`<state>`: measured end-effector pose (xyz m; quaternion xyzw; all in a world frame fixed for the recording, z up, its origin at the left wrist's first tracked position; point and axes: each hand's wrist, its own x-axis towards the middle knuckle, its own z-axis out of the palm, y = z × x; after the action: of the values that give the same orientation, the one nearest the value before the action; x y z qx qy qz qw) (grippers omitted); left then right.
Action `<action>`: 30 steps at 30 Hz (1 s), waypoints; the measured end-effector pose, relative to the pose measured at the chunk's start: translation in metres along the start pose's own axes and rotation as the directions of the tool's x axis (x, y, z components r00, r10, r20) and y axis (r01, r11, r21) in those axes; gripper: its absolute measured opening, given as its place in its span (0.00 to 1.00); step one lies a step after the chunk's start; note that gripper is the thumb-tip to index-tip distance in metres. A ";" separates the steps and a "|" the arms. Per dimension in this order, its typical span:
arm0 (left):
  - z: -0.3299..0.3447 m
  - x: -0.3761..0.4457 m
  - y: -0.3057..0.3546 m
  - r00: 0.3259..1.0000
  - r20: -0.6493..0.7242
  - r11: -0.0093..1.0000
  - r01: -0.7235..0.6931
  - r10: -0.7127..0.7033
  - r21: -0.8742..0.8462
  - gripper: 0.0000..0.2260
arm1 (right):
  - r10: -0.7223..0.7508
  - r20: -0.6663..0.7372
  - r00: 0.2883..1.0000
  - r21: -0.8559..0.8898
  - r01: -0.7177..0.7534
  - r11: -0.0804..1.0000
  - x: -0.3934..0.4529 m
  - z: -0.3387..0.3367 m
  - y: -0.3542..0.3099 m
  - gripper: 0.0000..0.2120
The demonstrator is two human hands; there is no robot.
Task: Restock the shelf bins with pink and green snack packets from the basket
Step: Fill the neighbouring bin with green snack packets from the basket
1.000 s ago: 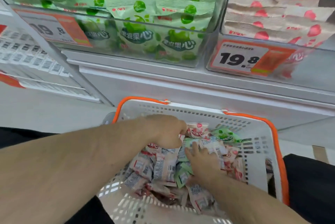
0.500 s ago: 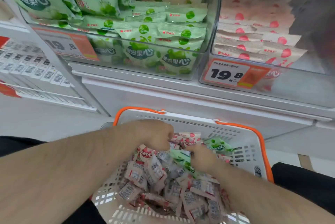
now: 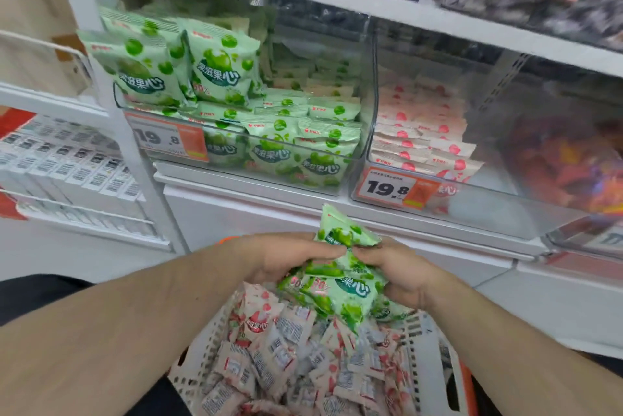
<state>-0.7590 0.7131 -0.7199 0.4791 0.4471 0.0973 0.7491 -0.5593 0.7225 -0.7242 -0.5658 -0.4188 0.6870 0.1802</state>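
Above and beyond the hands is a white shelf (image 3: 256, 186) with two clear bins side by side. The left bin (image 3: 296, 159), up past the left hand (image 3: 286, 257), is full of green packs; some stand tall at its left end and others lie flat in rows. The right bin (image 3: 472, 200), up past the right hand (image 3: 401, 274), holds pink packs lying flat at its left side. Each bin has an orange and white price tag (image 3: 397, 188) on its front. Nothing stands between the hands and the bins. Far to the left of the hands is a rack of white boxes (image 3: 67, 166). High above are dark packs, too blurry to tell.

Under the hands sits a white basket (image 3: 418, 341) with an orange rim. It is heaped with pink packets (image 3: 266, 331); many show barcodes on their backs.

The two hands are close together, fingertips almost meeting, and both grip a bunch of green packets (image 3: 347, 284) just over the far end of the basket. The packets are pale green with round green fruit and white letters on dark patches. One packet sticks up above the fingers, its top corner pointing toward the shelf. The others hang below, long sides running from the fingers down toward the basket, tilted a little to the right.
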 end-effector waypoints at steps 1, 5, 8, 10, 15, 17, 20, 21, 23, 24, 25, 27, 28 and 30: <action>0.001 -0.002 0.003 0.999 -0.038 0.997 -0.015 0.013 -0.069 0.16 | -0.045 -0.057 0.997 -0.004 0.045 0.999 -0.001 0.004 -0.002 0.11; 0.005 -0.010 0.014 0.985 -0.161 0.970 -0.100 0.064 -0.223 0.14 | -0.131 -0.268 0.954 0.139 0.173 0.975 -0.010 0.019 -0.010 0.18; 0.004 -0.017 0.018 0.970 -0.228 0.937 -0.150 0.079 -0.315 0.16 | -0.105 -0.341 0.934 0.220 0.188 0.957 -0.023 0.026 -0.015 0.25; 0.005 -0.020 0.022 0.955 -0.275 0.921 -0.204 0.112 -0.333 0.14 | -0.131 -0.328 0.936 0.095 0.171 0.981 -0.032 0.031 -0.018 0.36; 0.007 -0.032 0.032 0.909 -0.349 0.900 -0.334 0.228 -0.280 0.15 | -0.291 -0.292 0.911 -0.105 0.272 0.957 -0.047 0.037 -0.034 0.16; 0.007 -0.040 0.035 0.897 -0.349 0.898 -0.367 0.271 -0.245 0.19 | -0.321 -0.237 0.917 -0.049 0.319 0.947 -0.049 0.037 -0.039 0.14; 0.001 -0.051 0.035 0.914 -0.244 0.885 -0.385 0.325 -0.260 0.27 | -0.306 -0.153 0.940 0.183 0.331 0.926 -0.054 0.037 -0.045 0.13; -0.002 -0.055 0.036 0.916 -0.221 0.887 -0.386 0.335 -0.253 0.28 | -0.301 -0.124 0.946 0.266 0.324 0.908 -0.055 0.035 -0.046 0.14; -0.009 -0.058 0.036 0.909 -0.252 0.889 -0.391 0.332 -0.239 0.25 | -0.281 -0.095 0.955 0.411 0.294 0.863 -0.058 0.031 -0.050 0.17; -0.011 -0.059 0.037 0.899 -0.288 0.889 -0.399 0.331 -0.225 0.23 | -0.269 -0.098 0.958 0.473 0.282 0.835 -0.059 0.028 -0.051 0.18; -0.013 -0.060 0.040 0.884 -0.331 0.890 -0.409 0.331 -0.202 0.21 | -0.270 -0.105 0.957 0.520 0.284 0.806 -0.060 0.024 -0.052 0.19; -0.014 -0.063 0.045 0.855 -0.387 0.887 -0.432 0.345 -0.164 0.17 | -0.308 -0.123 0.943 0.573 0.321 0.754 -0.061 0.017 -0.054 0.16; -0.013 -0.065 0.048 0.845 -0.401 0.882 -0.443 0.352 -0.160 0.16 | -0.335 -0.129 0.933 0.592 0.343 0.729 -0.062 0.015 -0.055 0.13; -0.011 -0.063 0.051 0.824 -0.452 0.866 -0.463 0.341 -0.190 0.15 | -0.361 -0.124 0.924 0.584 0.362 0.727 -0.063 0.013 -0.056 0.12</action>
<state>-0.7895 0.7103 -0.6435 0.4168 0.4600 0.4162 0.6644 -0.5658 0.7044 -0.6413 -0.3884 -0.2829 0.7343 0.4794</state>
